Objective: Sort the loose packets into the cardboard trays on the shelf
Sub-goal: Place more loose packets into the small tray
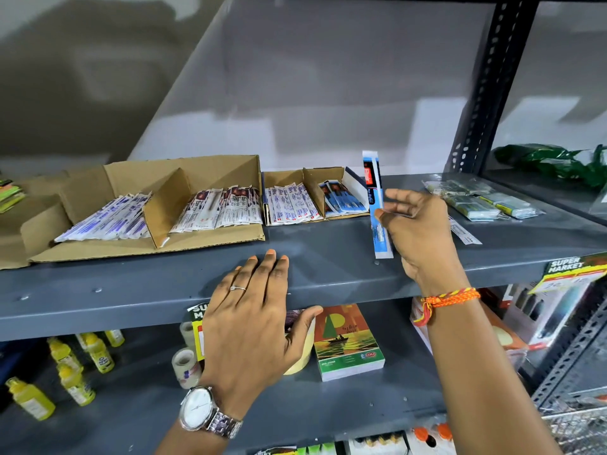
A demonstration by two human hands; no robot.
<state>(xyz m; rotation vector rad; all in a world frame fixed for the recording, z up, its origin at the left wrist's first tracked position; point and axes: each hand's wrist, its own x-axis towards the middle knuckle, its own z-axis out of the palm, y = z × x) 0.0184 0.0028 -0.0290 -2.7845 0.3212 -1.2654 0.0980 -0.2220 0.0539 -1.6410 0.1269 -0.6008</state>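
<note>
My right hand [417, 231] holds a long blue and white packet [374, 188] upright, just right of the small cardboard tray [285, 178]. That tray's right compartment holds matching blue packets [343, 200]; its left one holds white packets [292, 205]. The large cardboard tray [184, 172] on the left has two compartments of white packets. My left hand [256, 310] rests flat on the shelf's front edge [131, 303], fingers spread, holding nothing. One loose white packet [464, 233] lies on the shelf behind my right hand.
Clear-wrapped bundles [486, 201] and a green bag [555, 162] lie to the right. A black upright post [483, 93] divides the shelving. The lower shelf holds yellow bottles [72, 366], tape rolls [185, 366] and a colourful notebook stack [345, 343].
</note>
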